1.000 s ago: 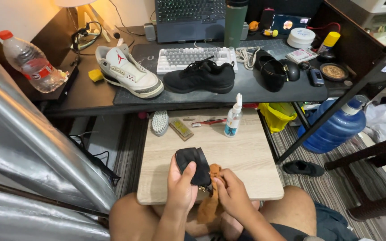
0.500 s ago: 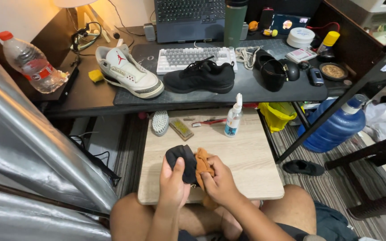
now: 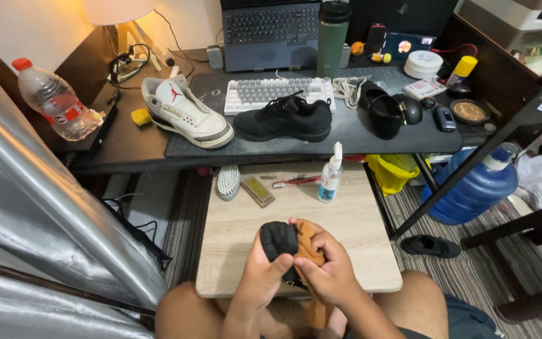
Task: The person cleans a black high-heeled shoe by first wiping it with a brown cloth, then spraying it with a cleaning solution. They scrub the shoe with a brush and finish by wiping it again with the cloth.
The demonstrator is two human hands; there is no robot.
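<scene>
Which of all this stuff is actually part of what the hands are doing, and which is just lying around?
In use:
left hand and right hand
black insole, held by both
brown cloth, pressed on it

Probably for the same job, untouched:
spray bottle
brush
black shoe
white shoe

Lying about:
keyboard
laptop
green flask
water bottle
blue jug

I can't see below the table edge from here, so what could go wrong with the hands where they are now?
1. Both hands, left hand and right hand, press the brown cloth against a black shoe part right at the wooden table's near edge; a slip could drop it into the lap.
2. The spray bottle stands upright just beyond the hands; a forward reach might tip it.
3. The black shoe sits near the desk's front edge above.
</scene>
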